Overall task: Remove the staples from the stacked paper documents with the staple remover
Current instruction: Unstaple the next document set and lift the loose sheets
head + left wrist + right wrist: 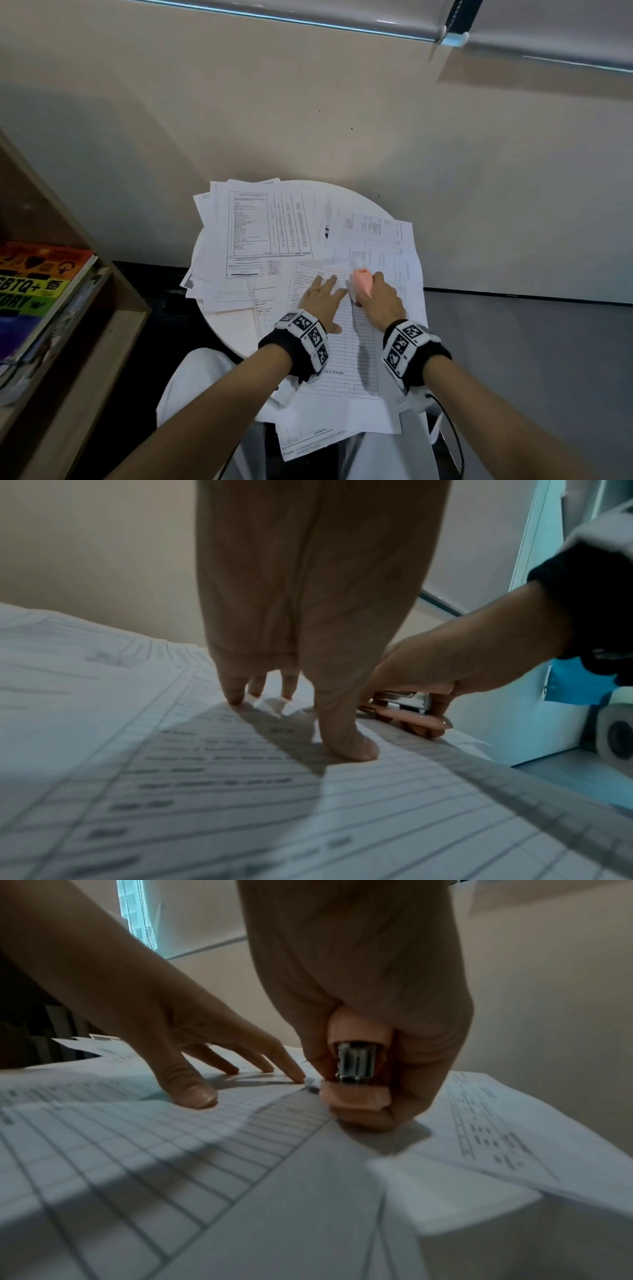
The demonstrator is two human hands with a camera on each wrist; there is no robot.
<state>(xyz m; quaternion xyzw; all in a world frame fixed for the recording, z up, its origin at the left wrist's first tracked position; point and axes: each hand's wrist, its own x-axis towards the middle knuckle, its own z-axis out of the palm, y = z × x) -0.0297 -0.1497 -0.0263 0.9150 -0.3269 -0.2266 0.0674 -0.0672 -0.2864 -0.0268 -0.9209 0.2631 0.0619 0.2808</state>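
Loose printed sheets (267,226) cover the round white bench (236,329); a bookshelf (65,308) stands at left. The left hand (323,298) presses spread fingers flat on the gridded document (346,346). The right hand (380,301) grips the pink staple remover (362,280), long axis pointing away toward the document's far right corner.

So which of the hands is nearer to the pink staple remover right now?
Right. The right hand grips the pink staple remover, fingers curled round it. The left hand lies beside it, fingers spread flat, pressing the ruled paper document, not touching the tool.
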